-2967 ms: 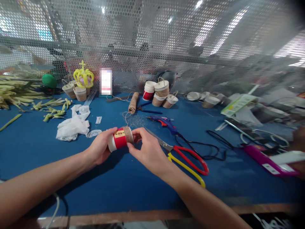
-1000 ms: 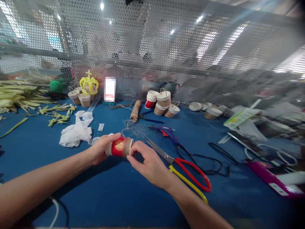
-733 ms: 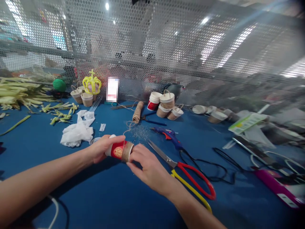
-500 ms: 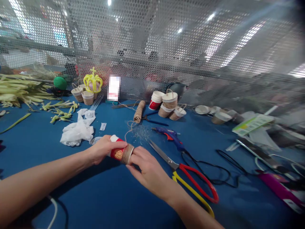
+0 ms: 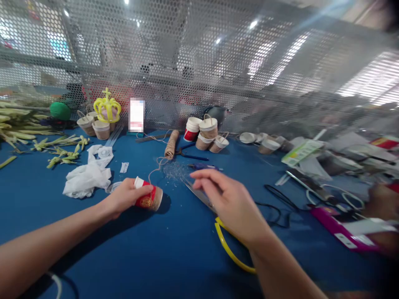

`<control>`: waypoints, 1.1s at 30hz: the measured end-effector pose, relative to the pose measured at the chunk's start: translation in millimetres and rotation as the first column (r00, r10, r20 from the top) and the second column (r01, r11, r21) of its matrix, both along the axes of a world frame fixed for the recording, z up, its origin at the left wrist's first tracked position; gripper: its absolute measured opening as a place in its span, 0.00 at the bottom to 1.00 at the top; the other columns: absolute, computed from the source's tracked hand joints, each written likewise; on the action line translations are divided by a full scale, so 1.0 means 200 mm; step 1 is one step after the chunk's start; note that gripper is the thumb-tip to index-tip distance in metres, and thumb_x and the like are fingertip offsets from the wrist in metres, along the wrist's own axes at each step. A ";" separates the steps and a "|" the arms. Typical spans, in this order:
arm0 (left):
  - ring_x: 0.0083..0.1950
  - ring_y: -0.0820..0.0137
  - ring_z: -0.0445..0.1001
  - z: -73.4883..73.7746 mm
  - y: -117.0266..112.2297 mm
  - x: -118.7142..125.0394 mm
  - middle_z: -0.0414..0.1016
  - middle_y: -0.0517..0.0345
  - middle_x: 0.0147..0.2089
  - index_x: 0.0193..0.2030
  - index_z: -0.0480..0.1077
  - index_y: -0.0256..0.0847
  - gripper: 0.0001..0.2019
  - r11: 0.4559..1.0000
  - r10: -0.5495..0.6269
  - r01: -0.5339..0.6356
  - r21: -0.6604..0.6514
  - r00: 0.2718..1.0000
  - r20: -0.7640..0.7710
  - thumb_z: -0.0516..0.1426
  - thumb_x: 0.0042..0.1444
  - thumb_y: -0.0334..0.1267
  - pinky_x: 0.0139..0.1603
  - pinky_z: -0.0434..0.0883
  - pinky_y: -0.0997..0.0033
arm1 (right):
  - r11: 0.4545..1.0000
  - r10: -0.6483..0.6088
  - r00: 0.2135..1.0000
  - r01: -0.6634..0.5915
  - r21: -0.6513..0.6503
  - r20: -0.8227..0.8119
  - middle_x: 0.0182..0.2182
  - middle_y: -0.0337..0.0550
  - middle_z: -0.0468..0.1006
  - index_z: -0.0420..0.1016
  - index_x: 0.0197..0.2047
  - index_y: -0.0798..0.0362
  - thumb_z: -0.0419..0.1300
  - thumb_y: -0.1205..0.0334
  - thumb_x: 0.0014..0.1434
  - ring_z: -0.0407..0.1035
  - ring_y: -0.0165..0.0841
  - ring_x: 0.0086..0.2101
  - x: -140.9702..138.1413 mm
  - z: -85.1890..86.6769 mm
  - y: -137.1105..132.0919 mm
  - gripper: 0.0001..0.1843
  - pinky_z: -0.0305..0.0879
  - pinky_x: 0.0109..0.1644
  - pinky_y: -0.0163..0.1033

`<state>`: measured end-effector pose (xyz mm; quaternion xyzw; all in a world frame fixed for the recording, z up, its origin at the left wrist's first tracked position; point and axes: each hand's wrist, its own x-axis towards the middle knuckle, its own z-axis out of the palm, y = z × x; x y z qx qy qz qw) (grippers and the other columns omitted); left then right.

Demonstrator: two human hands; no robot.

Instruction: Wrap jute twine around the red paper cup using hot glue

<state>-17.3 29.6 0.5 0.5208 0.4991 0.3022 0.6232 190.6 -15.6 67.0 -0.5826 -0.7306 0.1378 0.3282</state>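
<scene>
My left hand [image 5: 124, 197] grips a red paper cup [image 5: 146, 199] lying on its side on the blue table [image 5: 174, 249]; jute twine is wound round the cup's wide end. A strand of twine runs from the cup back to the twine spool [image 5: 170, 144]. My right hand [image 5: 229, 201] hovers over the table to the right of the cup, fingers spread and holding nothing, above the scissors [image 5: 218, 220] with yellow and red handles. The blue glue gun [image 5: 204, 167] lies just beyond its fingertips, mostly hidden.
Twine-wrapped cups [image 5: 207, 133] stand at the back by the perforated metal screen [image 5: 199, 62]. White crumpled cloth [image 5: 85, 176], green leaves [image 5: 59, 147] and a yellow crown [image 5: 107, 107] are at left. Black cable [image 5: 277, 203], a magenta tool [image 5: 339, 228] and clutter are at right.
My right hand has let go of the cup's twine end and moved right, over the scissors. The left hand has lowered the cup to the table.
</scene>
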 end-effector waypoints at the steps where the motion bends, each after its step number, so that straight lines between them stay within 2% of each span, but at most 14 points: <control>1: 0.22 0.75 0.64 0.00 0.01 0.00 0.69 0.61 0.21 0.26 0.69 0.33 0.15 1.000 0.002 -0.002 -0.019 1.000 0.011 0.59 0.42 0.47 0.25 0.58 0.76 | 0.997 -0.073 0.997 0.072 0.020 0.023 0.30 0.42 0.76 0.70 0.38 0.51 0.46 0.65 0.58 0.70 0.32 0.31 0.05 0.01 0.03 0.12 0.63 0.35 0.37; 3: 0.22 0.75 0.65 0.01 0.02 0.00 0.70 0.60 0.21 0.26 0.70 0.32 0.15 0.998 0.022 -0.019 -0.065 0.999 0.042 0.60 0.41 0.46 0.26 0.58 0.76 | 0.972 -0.235 0.962 0.233 0.032 0.141 0.31 0.45 0.76 0.70 0.39 0.53 0.50 0.64 0.55 0.70 0.35 0.31 0.18 0.00 0.13 0.11 0.64 0.36 0.39; 5: 0.22 0.75 0.66 0.01 0.03 0.01 0.71 0.60 0.20 0.25 0.70 0.33 0.15 0.992 0.066 -0.057 -0.112 0.995 0.074 0.61 0.40 0.45 0.25 0.59 0.76 | 0.925 -0.351 0.880 0.379 -0.028 0.321 0.33 0.49 0.76 0.71 0.37 0.55 0.54 0.64 0.51 0.71 0.39 0.34 0.30 -0.06 0.24 0.10 0.64 0.38 0.43; 7: 0.21 0.74 0.66 0.02 0.04 0.01 0.71 0.59 0.20 0.23 0.69 0.33 0.14 0.984 0.110 -0.093 -0.155 0.988 0.106 0.61 0.39 0.44 0.25 0.59 0.76 | 0.913 -0.350 0.866 0.400 -0.076 0.357 0.29 0.54 0.76 0.73 0.32 0.57 0.58 0.66 0.46 0.71 0.46 0.34 0.39 -0.12 0.32 0.08 0.64 0.38 0.47; 9: 0.21 0.74 0.67 0.03 0.04 0.02 0.71 0.59 0.20 0.23 0.69 0.33 0.13 0.974 0.141 -0.114 -0.194 0.981 0.134 0.62 0.39 0.43 0.25 0.61 0.76 | 0.920 -0.332 0.872 0.384 -0.080 0.360 0.32 0.57 0.76 0.73 0.33 0.59 0.58 0.65 0.47 0.70 0.48 0.36 0.40 -0.17 0.35 0.09 0.63 0.40 0.50; 12: 0.22 0.73 0.68 0.04 0.03 0.02 0.72 0.58 0.21 0.24 0.69 0.33 0.12 0.963 0.167 -0.120 -0.240 0.968 0.185 0.62 0.40 0.42 0.25 0.62 0.75 | 0.958 -0.227 0.931 0.267 -0.108 0.284 0.39 0.53 0.74 0.71 0.40 0.55 0.54 0.57 0.52 0.70 0.41 0.38 0.27 -0.18 0.28 0.14 0.65 0.41 0.46; 13: 0.22 0.74 0.68 0.05 0.03 0.03 0.72 0.58 0.21 0.23 0.68 0.32 0.12 0.959 0.180 -0.126 -0.253 0.962 0.203 0.62 0.40 0.41 0.25 0.63 0.75 | 0.972 -0.095 0.982 0.126 -0.197 0.161 0.40 0.52 0.74 0.70 0.42 0.54 0.55 0.56 0.52 0.70 0.40 0.38 0.20 -0.17 0.24 0.16 0.66 0.41 0.46; 15: 0.21 0.74 0.68 0.05 0.02 0.04 0.71 0.58 0.20 0.23 0.68 0.32 0.12 0.950 0.209 -0.139 -0.281 0.949 0.237 0.62 0.40 0.40 0.24 0.63 0.76 | 0.907 0.150 0.982 -0.182 -0.381 -0.110 0.43 0.51 0.73 0.67 0.48 0.52 0.58 0.55 0.50 0.70 0.39 0.40 0.05 -0.16 0.17 0.22 0.68 0.40 0.45; 17: 0.19 0.75 0.68 0.04 0.01 0.04 0.70 0.58 0.19 0.23 0.68 0.32 0.11 0.938 0.223 -0.131 -0.320 0.936 0.271 0.62 0.40 0.39 0.23 0.63 0.76 | 0.865 0.231 0.956 -0.286 -0.412 -0.178 0.47 0.52 0.70 0.62 0.53 0.51 0.62 0.56 0.45 0.70 0.39 0.39 -0.07 -0.16 0.12 0.31 0.68 0.39 0.45; 18: 0.19 0.75 0.68 0.04 0.01 0.04 0.71 0.58 0.20 0.24 0.69 0.31 0.11 0.932 0.224 -0.115 -0.345 0.929 0.296 0.62 0.41 0.39 0.22 0.64 0.76 | 0.853 0.260 0.945 -0.322 -0.411 -0.200 0.47 0.51 0.70 0.61 0.53 0.51 0.63 0.57 0.45 0.70 0.38 0.39 -0.11 -0.16 0.11 0.31 0.68 0.39 0.44; 23: 0.24 0.73 0.71 0.03 -0.01 0.03 0.74 0.53 0.26 0.28 0.72 0.31 0.10 0.923 0.174 0.007 -0.386 0.885 0.432 0.61 0.44 0.39 0.27 0.68 0.75 | 0.817 0.272 0.910 -0.391 -0.424 -0.314 0.45 0.47 0.71 0.61 0.52 0.52 0.60 0.62 0.49 0.70 0.35 0.40 -0.15 -0.19 0.10 0.26 0.67 0.43 0.43; 29: 0.28 0.74 0.71 0.02 -0.02 0.02 0.76 0.54 0.29 0.32 0.73 0.32 0.12 0.980 0.008 0.082 -0.179 0.892 0.453 0.64 0.40 0.36 0.30 0.66 0.77 | 0.779 0.200 0.850 -0.439 -0.447 -0.488 0.46 0.49 0.71 0.60 0.51 0.53 0.56 0.58 0.53 0.69 0.36 0.43 -0.10 -0.22 0.10 0.22 0.66 0.46 0.45; 31: 0.28 0.73 0.71 0.01 -0.02 0.02 0.76 0.55 0.30 0.32 0.73 0.32 0.12 0.988 -0.029 0.093 -0.125 0.898 0.439 0.64 0.39 0.36 0.31 0.65 0.77 | 0.770 0.216 0.841 -0.458 -0.443 -0.495 0.47 0.49 0.71 0.62 0.51 0.54 0.55 0.57 0.54 0.68 0.36 0.45 -0.09 -0.21 0.10 0.21 0.64 0.49 0.44; 33: 0.28 0.74 0.70 0.00 -0.02 0.02 0.75 0.56 0.29 0.32 0.73 0.34 0.12 0.990 -0.054 0.104 -0.100 0.909 0.412 0.63 0.40 0.37 0.31 0.64 0.77 | 0.793 0.215 0.868 -0.423 -0.439 -0.448 0.49 0.49 0.70 0.63 0.51 0.54 0.53 0.54 0.55 0.66 0.36 0.47 -0.08 -0.21 0.11 0.22 0.62 0.51 0.44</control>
